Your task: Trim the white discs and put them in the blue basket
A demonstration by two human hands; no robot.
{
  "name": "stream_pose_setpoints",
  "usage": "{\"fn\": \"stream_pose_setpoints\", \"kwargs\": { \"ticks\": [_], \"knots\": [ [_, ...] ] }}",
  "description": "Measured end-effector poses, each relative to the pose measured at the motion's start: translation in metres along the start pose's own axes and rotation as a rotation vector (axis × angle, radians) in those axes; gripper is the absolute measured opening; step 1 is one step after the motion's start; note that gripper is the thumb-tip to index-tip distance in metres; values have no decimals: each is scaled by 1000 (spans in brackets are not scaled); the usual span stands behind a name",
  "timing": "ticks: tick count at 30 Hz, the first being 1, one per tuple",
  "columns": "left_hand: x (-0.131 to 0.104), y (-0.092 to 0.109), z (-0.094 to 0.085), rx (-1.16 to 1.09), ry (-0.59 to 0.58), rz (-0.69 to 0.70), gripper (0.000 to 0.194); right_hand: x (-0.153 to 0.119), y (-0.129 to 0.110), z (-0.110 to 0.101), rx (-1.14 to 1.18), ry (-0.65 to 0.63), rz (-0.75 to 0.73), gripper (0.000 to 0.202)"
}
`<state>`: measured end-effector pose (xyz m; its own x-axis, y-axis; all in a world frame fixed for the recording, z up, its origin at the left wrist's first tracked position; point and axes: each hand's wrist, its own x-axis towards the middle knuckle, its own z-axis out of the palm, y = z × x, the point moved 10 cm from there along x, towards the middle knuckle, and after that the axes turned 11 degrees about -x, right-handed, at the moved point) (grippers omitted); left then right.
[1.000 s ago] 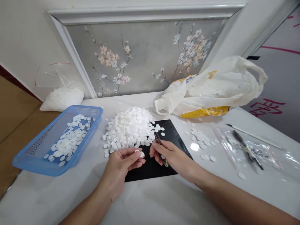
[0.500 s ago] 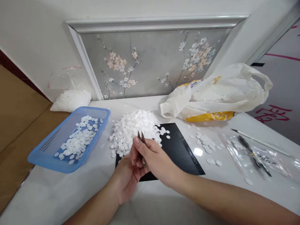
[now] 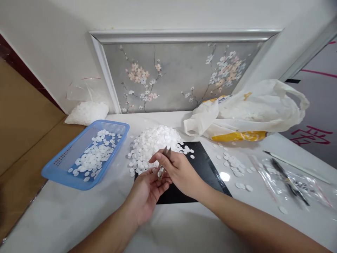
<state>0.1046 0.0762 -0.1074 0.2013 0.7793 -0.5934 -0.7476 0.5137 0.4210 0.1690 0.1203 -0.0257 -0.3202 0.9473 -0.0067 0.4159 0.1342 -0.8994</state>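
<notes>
My right hand [image 3: 181,172] is closed around small metal thread snips [image 3: 166,153], their two pointed blades sticking up past the thumb. Just below and to the left, my left hand [image 3: 147,193] is palm up with its fingers curled in, pinching what looks like a small white disc [image 3: 159,172] beside the snips. The right fingers partly cover that spot. Right behind both hands rises a heap of white discs [image 3: 155,140], spilling onto a black mat [image 3: 195,179] that lies under the hands.
At left stands a blue plastic basket [image 3: 63,177] with many white discs inside. A clear bag of white pieces [image 3: 88,113] is behind it. On the right lie a white plastic bag [image 3: 244,116], loose discs [image 3: 233,163], clear zip bags [image 3: 273,182], a black pen-like tool [image 3: 289,182] and a thin white stick [image 3: 297,167].
The view has shifted slightly, so everything sits a little further right. The snips remain in my right hand; my left fingers have turned and a small white piece now shows between the hands.
</notes>
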Motion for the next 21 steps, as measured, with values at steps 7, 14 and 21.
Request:
{"fn": "stream_pose_setpoints", "kwargs": {
  "ticks": [7, 14, 21],
  "knots": [
    [-5, -4, 2, 19, -16, -93, 13, -72, -54, 17, -782, 73, -977, 25],
    [-7, -6, 3, 78, -6, -160, 25, -86, -40, 21, -1040, 113, -1069, 33],
    [-4, 1, 1, 24, -3, -73, 11, -83, -45, 5, -931, 233, -988, 24]
  ]
}}
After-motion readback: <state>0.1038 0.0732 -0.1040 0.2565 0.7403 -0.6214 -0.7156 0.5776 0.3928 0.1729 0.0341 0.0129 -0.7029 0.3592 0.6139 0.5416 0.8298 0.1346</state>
